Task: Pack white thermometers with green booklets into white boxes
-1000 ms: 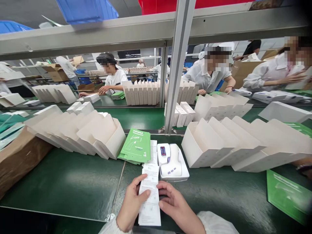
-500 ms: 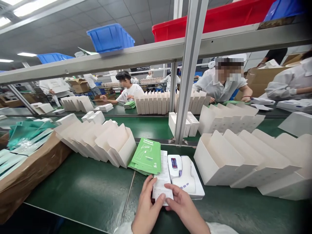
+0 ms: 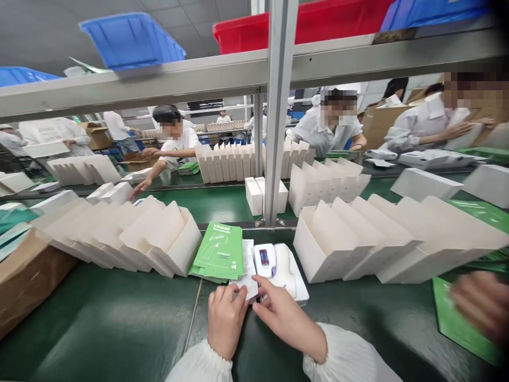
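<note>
Printed paper leaflets (image 3: 248, 265) lie between a stack of green booklets (image 3: 219, 252) and a white tray (image 3: 301, 289). My left hand (image 3: 226, 318) pinches the near end of the leaflet, its fingers curled. At the leaflet's right edge is my right hand (image 3: 284, 315), index finger stretched to the paper and thumb apart from it. The white tray holds a white infrared thermometer (image 3: 283, 268) and, left of it, a white piece with a red-and-blue insert (image 3: 264, 257). The top booklet is printed "Infrared Thermometer". My hands cover the leaflet's lower part.
Open white boxes stand in rows at left (image 3: 151, 233) and right (image 3: 338, 244). A metal post (image 3: 277, 116) rises behind the tray. At far right a blurred hand of another person (image 3: 483, 302) hovers over a green booklet (image 3: 449, 313). A brown carton (image 3: 27, 281) sits at left.
The view has turned right. My left fingers have curled onto the leaflet's near end, and my right thumb has come away from it. Another person's hand and a green booklet have appeared at right.
</note>
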`<state>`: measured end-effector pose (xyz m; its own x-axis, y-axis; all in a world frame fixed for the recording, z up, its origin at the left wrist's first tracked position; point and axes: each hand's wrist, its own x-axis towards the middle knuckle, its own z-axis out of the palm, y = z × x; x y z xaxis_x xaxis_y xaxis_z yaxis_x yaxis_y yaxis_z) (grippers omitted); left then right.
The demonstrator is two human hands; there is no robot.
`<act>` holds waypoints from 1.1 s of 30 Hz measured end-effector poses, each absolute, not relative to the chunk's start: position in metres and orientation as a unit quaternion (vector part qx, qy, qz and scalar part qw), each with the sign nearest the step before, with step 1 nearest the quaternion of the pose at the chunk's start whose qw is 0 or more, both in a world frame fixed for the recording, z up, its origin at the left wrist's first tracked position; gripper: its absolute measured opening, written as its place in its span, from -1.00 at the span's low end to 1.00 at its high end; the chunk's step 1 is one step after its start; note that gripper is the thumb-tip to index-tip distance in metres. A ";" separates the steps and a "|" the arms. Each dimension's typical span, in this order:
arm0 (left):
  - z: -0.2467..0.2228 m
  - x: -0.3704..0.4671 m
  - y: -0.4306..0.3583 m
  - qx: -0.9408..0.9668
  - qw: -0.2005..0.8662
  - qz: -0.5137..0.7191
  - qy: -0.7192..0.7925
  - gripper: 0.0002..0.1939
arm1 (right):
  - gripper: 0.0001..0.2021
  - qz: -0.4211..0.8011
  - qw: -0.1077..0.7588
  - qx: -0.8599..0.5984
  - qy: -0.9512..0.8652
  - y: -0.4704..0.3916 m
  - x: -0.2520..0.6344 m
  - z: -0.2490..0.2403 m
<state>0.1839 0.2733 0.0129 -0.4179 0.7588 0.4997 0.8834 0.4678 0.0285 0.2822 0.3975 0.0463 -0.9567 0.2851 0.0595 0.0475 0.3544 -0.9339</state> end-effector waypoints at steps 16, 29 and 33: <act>0.008 0.178 0.276 -0.536 0.244 -0.127 -0.798 -0.64 | -0.71 0.283 0.202 -0.172 -0.922 0.427 0.340 0.017; 0.025 0.173 0.260 -0.510 0.308 -0.174 -0.784 -0.60 | -0.89 0.233 0.290 -0.228 -0.900 0.462 0.339 0.008; 0.031 0.163 0.258 -0.478 0.290 -0.183 -0.808 -0.45 | -0.93 0.227 0.296 -0.235 -0.898 0.468 0.345 0.011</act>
<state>0.1626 0.2575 0.0306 -0.3740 0.6675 0.6439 0.8797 0.4751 0.0184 0.3447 0.4679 0.0106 -0.7146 0.5560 0.4244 0.2868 0.7863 -0.5473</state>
